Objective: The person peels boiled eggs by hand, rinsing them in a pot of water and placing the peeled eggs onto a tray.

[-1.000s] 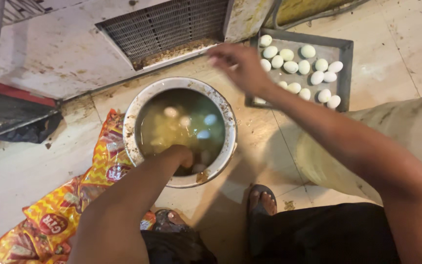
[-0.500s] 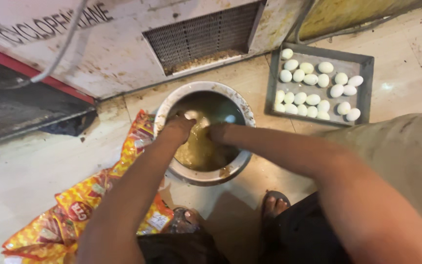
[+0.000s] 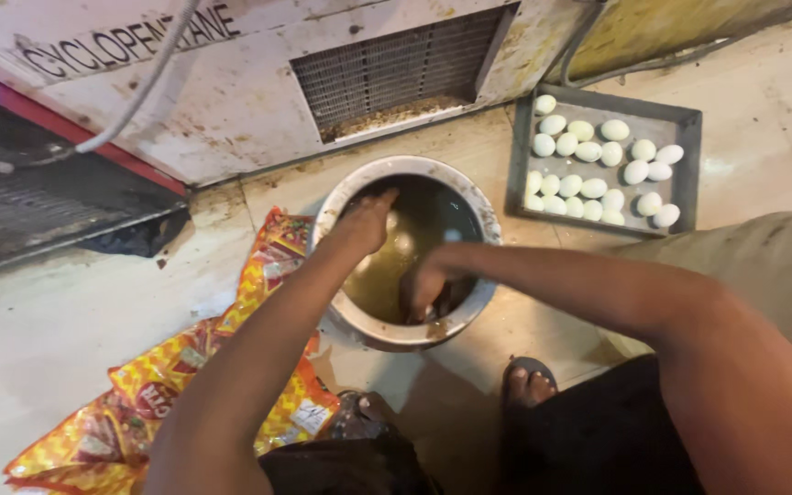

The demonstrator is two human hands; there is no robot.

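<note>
At the frame's centre a metal pot of murky liquid stands on the floor. The left hand dips in at its upper left and the right hand curls at its lower right; whether either grips anything cannot be told. A tray of eggs lies upper right, orange wrappers lower left.

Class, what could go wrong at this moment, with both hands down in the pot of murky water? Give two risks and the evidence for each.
1. Both the left hand and the right hand are in the metal pot, whose cloudy water hides the eggs, so one might get cracked by feel alone.
2. The pot sits on the floor beside bare toes and snack wrappers; a slosh could wet them and perhaps make the floor slippery.
</note>
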